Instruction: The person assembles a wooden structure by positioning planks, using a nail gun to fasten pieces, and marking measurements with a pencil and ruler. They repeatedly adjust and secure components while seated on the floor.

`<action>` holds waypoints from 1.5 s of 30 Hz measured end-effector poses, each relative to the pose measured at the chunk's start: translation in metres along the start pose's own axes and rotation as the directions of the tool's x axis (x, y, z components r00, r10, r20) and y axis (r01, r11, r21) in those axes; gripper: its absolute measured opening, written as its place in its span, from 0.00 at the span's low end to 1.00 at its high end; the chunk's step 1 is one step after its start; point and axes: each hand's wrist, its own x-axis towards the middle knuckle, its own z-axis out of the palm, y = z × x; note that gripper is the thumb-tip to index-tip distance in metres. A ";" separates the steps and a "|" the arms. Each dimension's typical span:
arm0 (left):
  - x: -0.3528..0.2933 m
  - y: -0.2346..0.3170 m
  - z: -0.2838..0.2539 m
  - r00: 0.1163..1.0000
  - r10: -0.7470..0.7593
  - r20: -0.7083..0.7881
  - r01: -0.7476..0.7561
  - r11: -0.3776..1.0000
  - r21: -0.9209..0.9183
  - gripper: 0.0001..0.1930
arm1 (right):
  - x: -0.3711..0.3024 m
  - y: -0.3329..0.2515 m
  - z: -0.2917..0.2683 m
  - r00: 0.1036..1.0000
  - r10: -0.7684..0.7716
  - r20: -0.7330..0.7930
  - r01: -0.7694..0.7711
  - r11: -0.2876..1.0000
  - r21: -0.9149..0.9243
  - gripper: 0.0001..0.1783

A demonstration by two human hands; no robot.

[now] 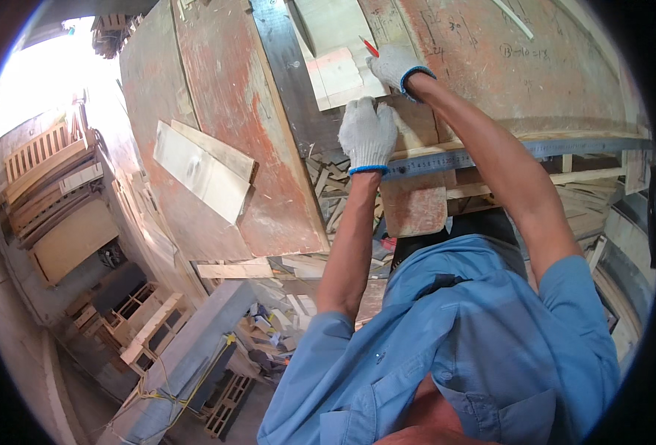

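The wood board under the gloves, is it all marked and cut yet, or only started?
Only started, it seems. Done: the metal ruler lies across the wood board, and the left hand presses on both. In hand: the right hand holds a red pencil over a paler board. Left: no finished line or cut shows on the board.

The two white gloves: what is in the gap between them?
In the head view, a brown wooden board fills the gap between the left hand, which presses on it, and the right hand, which holds a red pencil. Nothing else lies there.
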 end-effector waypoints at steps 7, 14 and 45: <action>0.021 0.002 0.003 1.000 -0.010 -0.018 0.010 1.000 0.001 0.17 | 0.025 -0.003 -0.004 0.999 -0.034 -0.042 0.033 0.999 -0.016 0.24; 0.042 0.007 0.009 0.998 -0.009 -0.065 0.010 1.000 0.021 0.19 | 0.051 -0.004 -0.005 0.994 -0.088 -0.058 0.083 0.994 -0.077 0.24; 0.114 0.008 0.008 0.984 -0.105 -0.144 0.113 0.993 0.045 0.20 | 0.147 -0.037 0.005 0.977 -0.158 -0.145 0.154 0.987 -0.039 0.22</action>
